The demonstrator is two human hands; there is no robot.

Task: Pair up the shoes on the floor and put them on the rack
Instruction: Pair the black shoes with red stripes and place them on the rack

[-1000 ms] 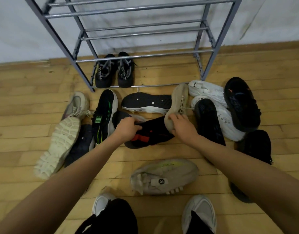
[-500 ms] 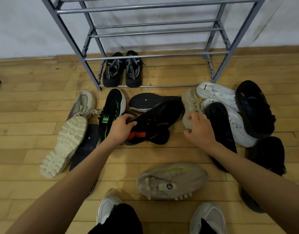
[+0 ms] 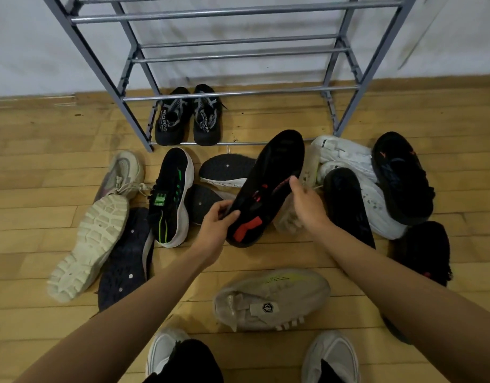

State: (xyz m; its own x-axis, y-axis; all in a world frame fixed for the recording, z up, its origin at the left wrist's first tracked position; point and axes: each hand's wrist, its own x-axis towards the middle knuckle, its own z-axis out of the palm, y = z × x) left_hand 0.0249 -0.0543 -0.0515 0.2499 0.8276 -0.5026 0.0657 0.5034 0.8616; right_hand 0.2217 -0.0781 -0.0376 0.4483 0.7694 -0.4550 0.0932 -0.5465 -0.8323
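Note:
A black shoe with red marks [image 3: 268, 186] is lifted above the pile, toe pointing at the rack. My left hand [image 3: 216, 225] grips its heel. My right hand [image 3: 307, 208] holds its right side, thumb on the collar; the fingers are hidden behind. A beige shoe [image 3: 310, 167] lies on its side just under that hand. The grey metal rack [image 3: 111, 87] stands against the wall with one black pair [image 3: 188, 117] on its lowest tier.
Loose shoes lie on the wooden floor: a black-green one [image 3: 172, 194], a beige sole-up one [image 3: 91, 244], white ones [image 3: 346, 156], black ones [image 3: 401, 175], and a beige knit shoe [image 3: 271, 297] near my feet [image 3: 166, 349]. The rack's upper tiers hold nothing.
My left hand has raised the black-and-red shoe off the floor and turned it toward the rack. My right hand has left the beige shoe and come onto the black one.

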